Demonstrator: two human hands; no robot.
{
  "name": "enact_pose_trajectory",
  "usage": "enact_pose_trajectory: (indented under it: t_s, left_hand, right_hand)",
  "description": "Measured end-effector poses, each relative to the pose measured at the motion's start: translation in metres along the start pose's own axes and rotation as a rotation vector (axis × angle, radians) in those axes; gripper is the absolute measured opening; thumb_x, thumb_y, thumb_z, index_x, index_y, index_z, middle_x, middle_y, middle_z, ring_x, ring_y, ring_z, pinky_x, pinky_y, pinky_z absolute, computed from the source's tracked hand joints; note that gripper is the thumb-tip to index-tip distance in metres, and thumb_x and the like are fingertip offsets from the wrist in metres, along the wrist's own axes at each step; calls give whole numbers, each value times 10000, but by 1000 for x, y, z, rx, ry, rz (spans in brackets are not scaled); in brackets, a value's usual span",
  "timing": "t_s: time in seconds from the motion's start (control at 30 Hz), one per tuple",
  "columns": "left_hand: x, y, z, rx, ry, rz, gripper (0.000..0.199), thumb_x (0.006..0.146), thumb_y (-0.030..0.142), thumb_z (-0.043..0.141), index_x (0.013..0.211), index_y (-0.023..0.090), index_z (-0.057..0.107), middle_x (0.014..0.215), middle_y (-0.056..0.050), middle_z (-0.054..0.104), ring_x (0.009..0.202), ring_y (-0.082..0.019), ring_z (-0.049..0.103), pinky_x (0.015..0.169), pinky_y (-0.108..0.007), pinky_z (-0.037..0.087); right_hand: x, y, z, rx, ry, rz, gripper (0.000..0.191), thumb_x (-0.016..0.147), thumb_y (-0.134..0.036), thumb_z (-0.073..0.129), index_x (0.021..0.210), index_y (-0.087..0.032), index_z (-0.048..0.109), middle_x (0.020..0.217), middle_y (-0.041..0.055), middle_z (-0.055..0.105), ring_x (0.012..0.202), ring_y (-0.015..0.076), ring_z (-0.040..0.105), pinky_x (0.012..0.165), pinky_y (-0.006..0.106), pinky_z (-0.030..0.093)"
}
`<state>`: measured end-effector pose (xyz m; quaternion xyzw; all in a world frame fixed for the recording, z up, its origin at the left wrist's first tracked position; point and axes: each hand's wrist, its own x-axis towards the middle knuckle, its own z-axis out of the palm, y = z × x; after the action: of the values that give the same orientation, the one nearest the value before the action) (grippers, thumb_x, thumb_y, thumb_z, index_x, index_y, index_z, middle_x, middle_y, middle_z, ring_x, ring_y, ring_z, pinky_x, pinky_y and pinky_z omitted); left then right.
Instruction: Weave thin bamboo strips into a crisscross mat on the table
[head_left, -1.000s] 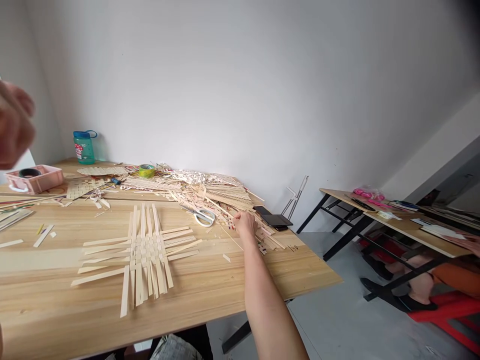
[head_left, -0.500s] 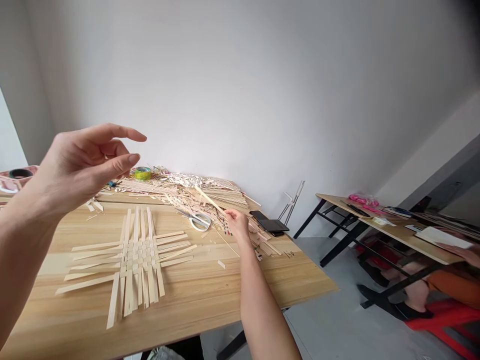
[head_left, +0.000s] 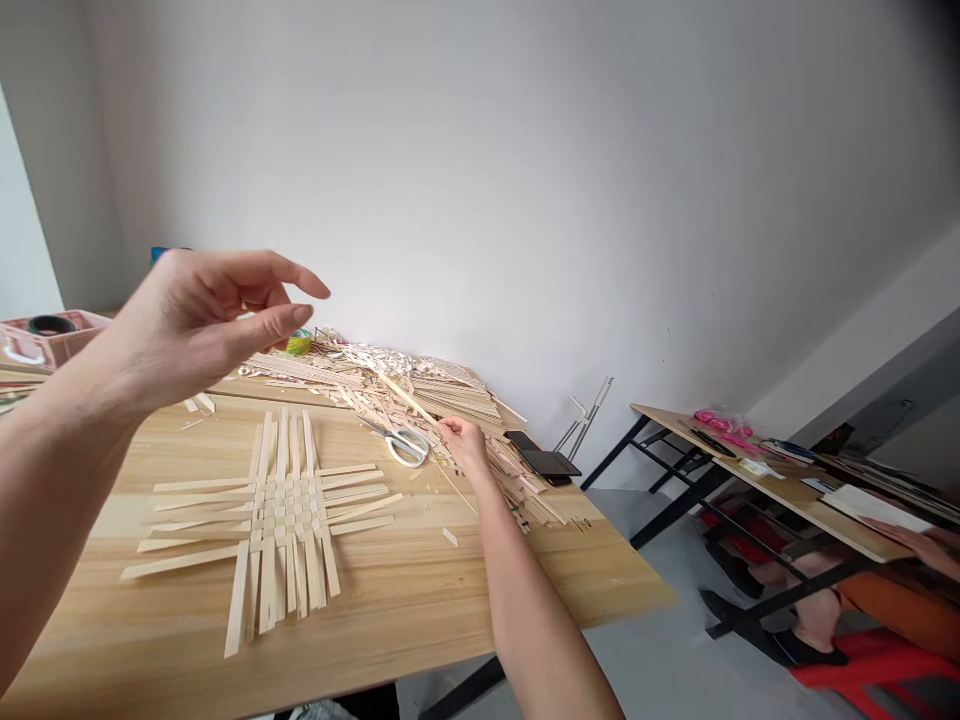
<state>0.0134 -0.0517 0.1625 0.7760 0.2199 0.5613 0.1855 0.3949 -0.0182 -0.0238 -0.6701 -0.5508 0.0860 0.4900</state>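
Raised above the table's left side, my left hand [head_left: 217, 325] has thumb and forefinger apart with nothing between them. My right hand [head_left: 461, 440] reaches to the right of the scissors, its fingers pinched on the near end of a pale wood strip [head_left: 405, 394] that slants up toward the back pile. On the table [head_left: 405, 620] lies a woven mat of pale strips [head_left: 287, 508], with loose ends spreading out on all sides. White-handled scissors [head_left: 407, 447] lie between the mat and my right hand.
Loose strips and shavings [head_left: 390, 362] heap along the wall, near a roll of yellow-green tape [head_left: 298, 343]. A pink basket [head_left: 71, 340] stands at the left. Beside a metal stand [head_left: 589, 420] lies a black device [head_left: 547, 462]. Another person's hand [head_left: 911, 545] rests at a second table [head_left: 847, 520].
My left hand has shifted slightly right in view, its thumb and forefinger still apart. My right hand has drawn slightly left with the strip. The view has turned a little left.
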Motion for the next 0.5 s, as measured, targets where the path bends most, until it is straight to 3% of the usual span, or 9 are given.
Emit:
enact_pose_trajectory:
  t_s: [0.1, 0.27, 0.37, 0.5]
  left_hand:
    - [6, -25, 3, 85, -111, -46, 279, 870, 370, 670, 1045, 170, 754, 625, 14, 582, 531, -64, 437, 466, -186, 312]
    - [9, -90, 22, 121, -251, -368, 303, 778, 410, 686, 817, 117, 752, 632, -10, 613, 589, -108, 470, 533, -228, 342]
    - [1, -119, 41, -160, -311, -467, 394, 723, 499, 753, 873, 135, 748, 746, -29, 669, 690, -138, 547, 625, -249, 410]
    - [-5, -134, 59, -526, -186, -507, 406, 678, 526, 811, 757, 137, 726, 722, -26, 650, 670, -115, 538, 680, -258, 433]
  right_hand:
    - [8, -32, 5, 89, -72, -109, 306, 752, -455, 603, 785, -167, 698, 722, 38, 700, 660, 173, 617, 650, 273, 479]
    - [9, -92, 28, 236, -112, -273, 333, 825, -481, 585, 896, -172, 685, 748, 28, 651, 674, 162, 585, 652, 273, 475]
    - [0, -121, 46, 315, -147, -334, 291, 856, -446, 593, 926, -179, 686, 801, 32, 662, 722, 162, 598, 694, 276, 495]
    - [-8, -143, 61, 417, -261, -379, 237, 867, -387, 619, 972, -191, 700, 913, 49, 708, 773, 165, 632, 733, 287, 513]
